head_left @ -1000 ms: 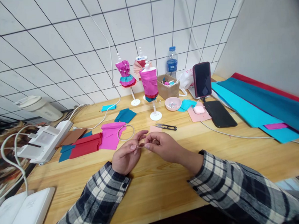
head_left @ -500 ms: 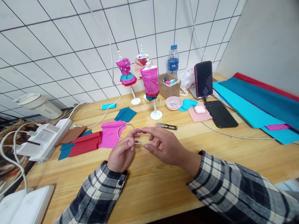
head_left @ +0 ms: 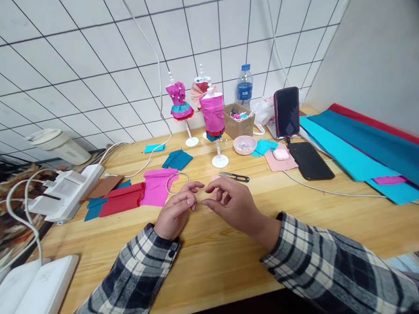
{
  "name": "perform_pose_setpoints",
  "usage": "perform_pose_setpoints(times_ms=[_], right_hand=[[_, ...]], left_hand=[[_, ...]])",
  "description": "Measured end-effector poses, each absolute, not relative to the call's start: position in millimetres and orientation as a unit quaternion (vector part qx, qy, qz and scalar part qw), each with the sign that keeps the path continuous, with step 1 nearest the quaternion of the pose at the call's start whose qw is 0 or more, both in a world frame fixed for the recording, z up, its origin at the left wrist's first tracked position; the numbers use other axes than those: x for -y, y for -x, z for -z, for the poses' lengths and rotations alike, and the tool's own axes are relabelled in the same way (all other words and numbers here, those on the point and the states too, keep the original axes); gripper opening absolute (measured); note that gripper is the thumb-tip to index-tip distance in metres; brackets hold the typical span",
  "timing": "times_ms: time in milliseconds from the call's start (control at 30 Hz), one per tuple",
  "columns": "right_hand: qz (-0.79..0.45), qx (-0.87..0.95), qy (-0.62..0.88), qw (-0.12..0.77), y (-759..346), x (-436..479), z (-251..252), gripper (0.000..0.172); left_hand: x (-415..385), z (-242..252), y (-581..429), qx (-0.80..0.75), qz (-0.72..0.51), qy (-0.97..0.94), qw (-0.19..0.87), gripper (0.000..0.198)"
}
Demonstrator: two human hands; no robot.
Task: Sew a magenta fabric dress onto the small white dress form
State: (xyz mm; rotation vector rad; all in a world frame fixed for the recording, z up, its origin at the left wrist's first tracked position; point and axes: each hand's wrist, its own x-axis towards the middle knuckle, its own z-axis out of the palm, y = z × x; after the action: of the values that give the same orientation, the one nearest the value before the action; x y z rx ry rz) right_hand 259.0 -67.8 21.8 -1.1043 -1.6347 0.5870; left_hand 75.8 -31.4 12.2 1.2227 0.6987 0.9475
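Note:
My left hand [head_left: 175, 212] is closed in a pinch over the middle of the table. A thin pale sliver shows faintly at its fingertips, too fine to name. Close by on the right, my right hand [head_left: 233, 200] has its fingers curved and its thumb apart from them, pointing at the sliver. I cannot tell whether the thumb touches it. Behind the hands lie a thin ring-shaped loop [head_left: 167, 183], a magenta crepe paper sheet [head_left: 158, 190] and black thread snips [head_left: 236, 176]. Part of a peach paper piece shows behind the right hand.
Dressed mini mannequins [head_left: 212, 114] stand at the back, near a box of scraps [head_left: 238, 127] and a pink bowl of beads [head_left: 245, 145]. Phones [head_left: 310, 161] and long crepe sheets [head_left: 363, 144] lie right. Red paper [head_left: 122, 200] and a power strip [head_left: 67, 195] are left.
The fingertips of my two hands, which met at the top before, have drawn apart. The thin sliver at my left fingertips shows less clearly. The view has shifted slightly.

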Motion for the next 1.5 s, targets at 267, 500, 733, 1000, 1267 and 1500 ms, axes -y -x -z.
perform_pose_setpoints(times_ms=[267, 500, 733, 1000, 1267, 1500], right_hand=[[-0.184, 0.739, 0.432, 0.483, -263.8, 67.3, -20.2, 0.007], [-0.124, 0.781, 0.430, 0.436, -266.3, 67.9, -20.8, 0.011], [-0.039, 0.813, 0.441, 0.379, -268.1, 68.8, -21.4, 0.021], [-0.050, 0.815, 0.420, 0.397, -268.2, 71.3, -26.2, 0.020], [-0.044, 0.807, 0.413, 0.421, -267.3, 71.2, -23.8, 0.015], [-0.046, 0.817, 0.411, 0.402, -267.4, 72.9, -25.5, 0.015]], left_hand=[[31.1, -12.4, -74.8, -0.313, -0.415, -0.536, 0.665, 0.025], [31.4, -12.4, -75.1, -0.298, -0.416, -0.519, 0.685, 0.023], [33.5, -15.0, -77.3, -0.297, -0.411, -0.508, 0.696, 0.025], [32.3, -13.8, -75.6, -0.293, -0.410, -0.501, 0.704, 0.024], [29.8, -9.3, -73.4, -0.285, -0.412, -0.510, 0.699, 0.024], [29.7, -9.1, -73.5, -0.293, -0.403, -0.550, 0.670, 0.026]])
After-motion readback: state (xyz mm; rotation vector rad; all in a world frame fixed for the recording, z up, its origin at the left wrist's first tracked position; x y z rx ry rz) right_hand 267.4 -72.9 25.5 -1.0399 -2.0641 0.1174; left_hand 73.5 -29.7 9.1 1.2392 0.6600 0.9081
